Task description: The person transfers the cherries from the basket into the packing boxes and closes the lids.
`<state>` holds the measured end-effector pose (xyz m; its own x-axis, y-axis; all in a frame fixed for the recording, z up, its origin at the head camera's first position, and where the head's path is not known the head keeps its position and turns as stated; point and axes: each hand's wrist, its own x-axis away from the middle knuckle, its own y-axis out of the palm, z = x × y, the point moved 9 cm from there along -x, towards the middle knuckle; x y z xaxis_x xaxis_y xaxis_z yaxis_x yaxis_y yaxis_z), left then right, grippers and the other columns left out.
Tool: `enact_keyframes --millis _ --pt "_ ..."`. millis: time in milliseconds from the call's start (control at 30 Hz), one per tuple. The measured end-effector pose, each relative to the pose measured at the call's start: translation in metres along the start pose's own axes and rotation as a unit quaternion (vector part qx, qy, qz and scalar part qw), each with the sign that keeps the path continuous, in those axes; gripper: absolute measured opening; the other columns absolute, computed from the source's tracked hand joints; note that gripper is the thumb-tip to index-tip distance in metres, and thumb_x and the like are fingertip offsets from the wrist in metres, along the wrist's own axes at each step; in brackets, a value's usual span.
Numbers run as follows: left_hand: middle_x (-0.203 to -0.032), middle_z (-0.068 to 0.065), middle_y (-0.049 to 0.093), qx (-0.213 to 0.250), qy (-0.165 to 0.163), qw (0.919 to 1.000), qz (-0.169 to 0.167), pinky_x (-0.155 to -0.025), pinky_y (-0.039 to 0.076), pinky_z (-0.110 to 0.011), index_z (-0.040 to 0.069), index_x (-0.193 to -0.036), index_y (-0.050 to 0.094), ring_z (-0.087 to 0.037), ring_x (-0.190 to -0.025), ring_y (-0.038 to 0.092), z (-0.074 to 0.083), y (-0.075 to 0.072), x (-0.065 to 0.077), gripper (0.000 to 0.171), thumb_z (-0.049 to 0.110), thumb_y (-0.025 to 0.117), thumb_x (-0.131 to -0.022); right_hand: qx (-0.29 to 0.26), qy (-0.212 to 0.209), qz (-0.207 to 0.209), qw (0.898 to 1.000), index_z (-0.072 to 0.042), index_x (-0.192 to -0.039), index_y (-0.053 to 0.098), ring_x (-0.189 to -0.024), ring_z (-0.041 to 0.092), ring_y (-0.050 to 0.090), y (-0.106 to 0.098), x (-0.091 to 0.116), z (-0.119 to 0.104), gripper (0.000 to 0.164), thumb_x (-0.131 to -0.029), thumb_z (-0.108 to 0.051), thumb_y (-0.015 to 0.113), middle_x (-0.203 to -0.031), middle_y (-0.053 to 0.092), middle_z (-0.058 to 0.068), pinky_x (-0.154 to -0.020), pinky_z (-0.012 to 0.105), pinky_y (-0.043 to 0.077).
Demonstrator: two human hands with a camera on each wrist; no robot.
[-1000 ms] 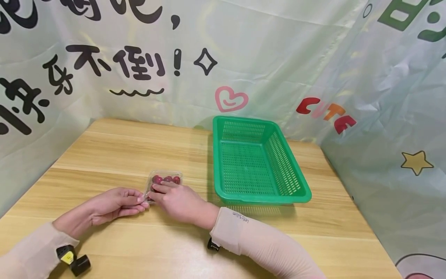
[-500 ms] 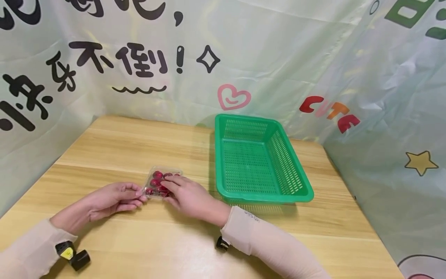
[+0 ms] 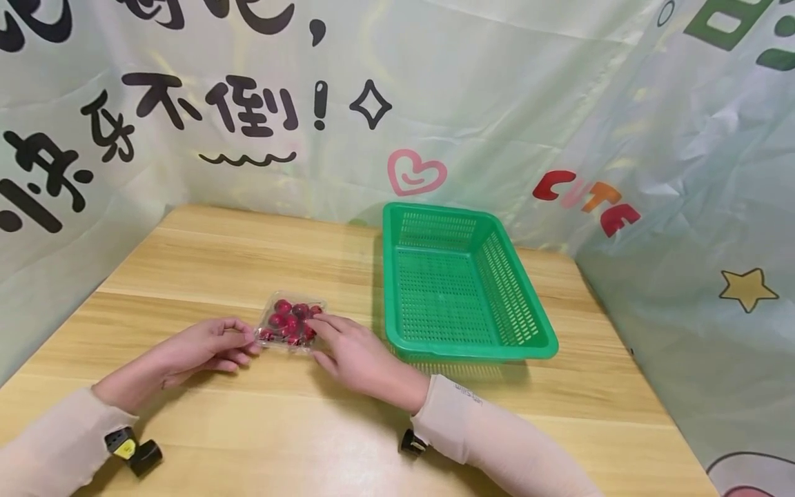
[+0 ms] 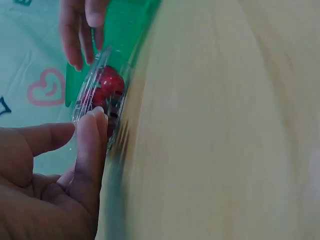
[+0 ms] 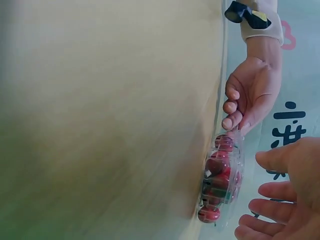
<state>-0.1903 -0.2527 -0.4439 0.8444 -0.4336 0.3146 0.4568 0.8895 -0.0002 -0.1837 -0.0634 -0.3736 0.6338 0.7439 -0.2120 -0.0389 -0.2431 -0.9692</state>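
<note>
A small clear plastic box (image 3: 263,316) lies on the table with several dark red cherries (image 3: 290,323) inside. My left hand (image 3: 201,348) pinches the box's left edge between thumb and fingertips; the right wrist view shows this left hand (image 5: 254,92) at the box's end. My right hand (image 3: 366,359) is at the box's right side, its fingers extended and partly covering it in the head view. From the right wrist, the fingers of that right hand (image 5: 295,190) look straight and spread, apart from the box. Cherries (image 4: 109,87) show through the plastic in the left wrist view.
A green perforated plastic basket (image 3: 393,304) stands on the wooden table (image 3: 261,442), to the right of the box. Printed fabric (image 3: 497,103) hangs behind and beside the table. Each forearm carries a small black camera (image 3: 413,442).
My right hand has drawn back to the right off the box, uncovering more cherries. The left hand stays at the box's left edge. The basket has not been moved.
</note>
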Motion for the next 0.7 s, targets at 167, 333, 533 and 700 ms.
enact_keyframes --millis 167,333,533,700 --pt "-0.098 -0.013 0.064 -0.192 0.028 0.9778 0.079 -0.064 0.056 -0.033 -0.010 -0.121 0.044 -0.022 -0.076 0.063 0.017 -0.004 0.002 0.038 0.021 0.054 -0.102 -0.007 0.003 0.000 1.000 -0.007 -0.143 0.047 -0.128 0.023 0.051 -0.005 0.009 0.006 0.055 -0.098 -0.036 0.059 -0.143 0.050 0.009 -0.104 0.036 0.040" --pt "-0.092 -0.004 0.064 -0.423 0.109 0.8811 0.180 -0.062 0.051 -0.034 0.000 -0.110 0.056 -0.015 -0.074 0.061 0.051 -0.002 0.008 0.030 0.026 0.063 -0.097 -0.012 -0.002 -0.003 1.000 -0.007 -0.145 0.044 -0.130 0.023 0.049 -0.013 0.017 0.005 0.057 -0.098 -0.037 0.058 -0.145 0.048 0.010 -0.106 0.036 0.039" --pt "-0.101 -0.012 0.068 -0.527 0.203 0.7969 0.214 -0.078 0.053 -0.050 0.003 -0.107 0.064 -0.030 -0.091 0.064 0.078 0.019 0.011 0.026 0.020 0.072 -0.089 -0.035 -0.022 -0.010 0.999 -0.011 -0.147 0.042 -0.131 0.022 0.048 -0.023 0.023 -0.006 0.056 -0.100 -0.039 0.053 -0.146 0.047 0.007 -0.106 0.039 0.038" --pt "-0.107 -0.011 0.067 -0.546 0.249 0.7740 0.200 -0.088 0.049 -0.054 0.006 -0.106 0.067 -0.034 -0.102 0.062 0.084 0.037 0.011 0.025 0.021 0.074 -0.088 -0.046 -0.055 0.020 0.997 -0.012 -0.143 0.048 -0.130 0.019 0.049 -0.041 0.028 -0.012 0.050 -0.101 -0.037 0.053 -0.142 0.052 0.005 -0.106 0.035 0.038"
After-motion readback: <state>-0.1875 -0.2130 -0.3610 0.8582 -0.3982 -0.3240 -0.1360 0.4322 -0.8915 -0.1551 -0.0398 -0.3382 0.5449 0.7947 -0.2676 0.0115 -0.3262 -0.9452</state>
